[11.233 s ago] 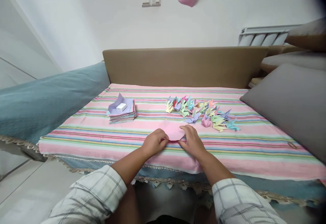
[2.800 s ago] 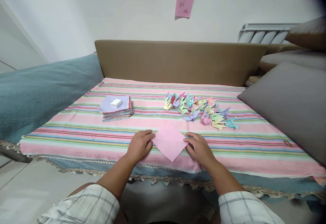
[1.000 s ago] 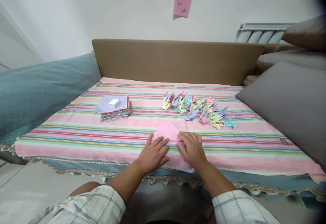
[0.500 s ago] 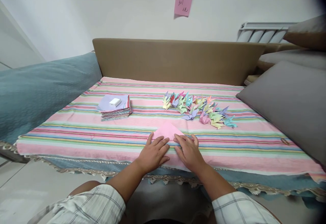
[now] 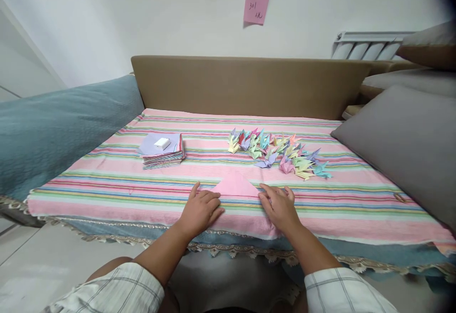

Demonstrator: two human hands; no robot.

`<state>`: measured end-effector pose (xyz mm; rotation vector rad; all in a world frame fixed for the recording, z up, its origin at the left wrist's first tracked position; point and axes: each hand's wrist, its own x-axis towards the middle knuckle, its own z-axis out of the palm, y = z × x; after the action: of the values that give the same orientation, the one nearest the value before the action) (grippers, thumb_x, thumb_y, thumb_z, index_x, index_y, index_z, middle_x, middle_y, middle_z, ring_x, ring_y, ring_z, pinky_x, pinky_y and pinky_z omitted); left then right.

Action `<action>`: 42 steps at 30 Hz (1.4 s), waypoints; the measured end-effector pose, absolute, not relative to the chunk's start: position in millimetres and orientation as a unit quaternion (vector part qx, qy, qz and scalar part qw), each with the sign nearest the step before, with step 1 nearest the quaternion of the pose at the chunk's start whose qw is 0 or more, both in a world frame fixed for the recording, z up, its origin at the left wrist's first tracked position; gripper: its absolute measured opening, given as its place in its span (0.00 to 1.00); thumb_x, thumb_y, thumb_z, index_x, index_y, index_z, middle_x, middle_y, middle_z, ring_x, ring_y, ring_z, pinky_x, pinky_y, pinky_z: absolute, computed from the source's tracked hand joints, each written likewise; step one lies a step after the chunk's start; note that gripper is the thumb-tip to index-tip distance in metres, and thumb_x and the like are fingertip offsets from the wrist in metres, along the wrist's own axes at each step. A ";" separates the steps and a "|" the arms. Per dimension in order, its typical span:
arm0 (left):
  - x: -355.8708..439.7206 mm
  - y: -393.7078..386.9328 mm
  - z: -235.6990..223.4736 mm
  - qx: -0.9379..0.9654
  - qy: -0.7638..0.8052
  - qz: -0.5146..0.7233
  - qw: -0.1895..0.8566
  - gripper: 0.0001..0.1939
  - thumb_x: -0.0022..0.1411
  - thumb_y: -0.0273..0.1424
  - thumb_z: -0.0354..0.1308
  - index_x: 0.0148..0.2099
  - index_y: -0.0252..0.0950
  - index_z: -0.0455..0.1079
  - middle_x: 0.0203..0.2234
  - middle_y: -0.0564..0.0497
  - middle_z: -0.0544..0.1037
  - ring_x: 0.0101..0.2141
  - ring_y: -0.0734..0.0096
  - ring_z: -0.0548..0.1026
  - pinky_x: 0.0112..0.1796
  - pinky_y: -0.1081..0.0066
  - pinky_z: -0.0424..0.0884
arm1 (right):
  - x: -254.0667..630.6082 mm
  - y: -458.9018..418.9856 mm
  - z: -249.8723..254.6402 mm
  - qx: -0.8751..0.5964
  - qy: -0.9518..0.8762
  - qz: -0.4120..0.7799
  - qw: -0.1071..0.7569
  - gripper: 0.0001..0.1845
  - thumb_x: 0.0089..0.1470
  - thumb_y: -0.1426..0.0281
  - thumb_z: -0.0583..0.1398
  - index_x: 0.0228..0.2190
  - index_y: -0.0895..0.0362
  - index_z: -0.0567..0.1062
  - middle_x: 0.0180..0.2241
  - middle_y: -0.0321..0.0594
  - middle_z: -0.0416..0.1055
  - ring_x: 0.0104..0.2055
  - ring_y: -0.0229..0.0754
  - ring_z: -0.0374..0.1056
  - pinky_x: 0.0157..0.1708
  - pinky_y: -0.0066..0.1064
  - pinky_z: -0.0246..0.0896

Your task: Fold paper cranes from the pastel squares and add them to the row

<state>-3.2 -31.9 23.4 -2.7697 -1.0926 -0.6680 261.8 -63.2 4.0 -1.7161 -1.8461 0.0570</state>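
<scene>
A pink sheet of paper (image 5: pixel 236 184), folded into a triangle, lies flat on the striped cloth with its point away from me and its long folded edge toward me. My left hand (image 5: pixel 201 210) rests palm down at the triangle's left corner, fingers spread. At the right corner is my right hand (image 5: pixel 280 207), its fingers stretched out and the fingertips touching the paper's edge. Neither hand is closed round anything.
Beyond the paper to the right sits a cluster of colourful paper cranes (image 5: pixel 281 154). A stack of coloured paper (image 5: pixel 163 157) with a small white box (image 5: pixel 162 143) on top stands at left. Grey cushions (image 5: pixel 402 147) fill the right side; a brown backrest (image 5: pixel 249 87) runs behind.
My hands have moved apart along the folded edge, the left one to the left and the right one to the right, uncovering the middle of the pink paper.
</scene>
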 end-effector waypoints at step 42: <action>-8.1 -11.6 12.6 -0.842 -0.464 -0.274 0.019 0.09 0.54 0.31 0.58 0.39 0.43 0.75 0.51 0.48 0.72 0.48 0.56 0.69 0.50 0.53 0.61 | 272.9 -53.2 -9.6 -0.606 -0.731 0.028 0.312 0.14 0.49 0.75 0.54 0.36 0.53 0.76 0.47 0.43 0.69 0.49 0.47 0.63 0.48 0.42 0.58</action>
<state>-8.1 -11.6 12.6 -2.6135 -1.4420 -0.8522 272.9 -53.2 -9.6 -1.6001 -1.9281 0.0730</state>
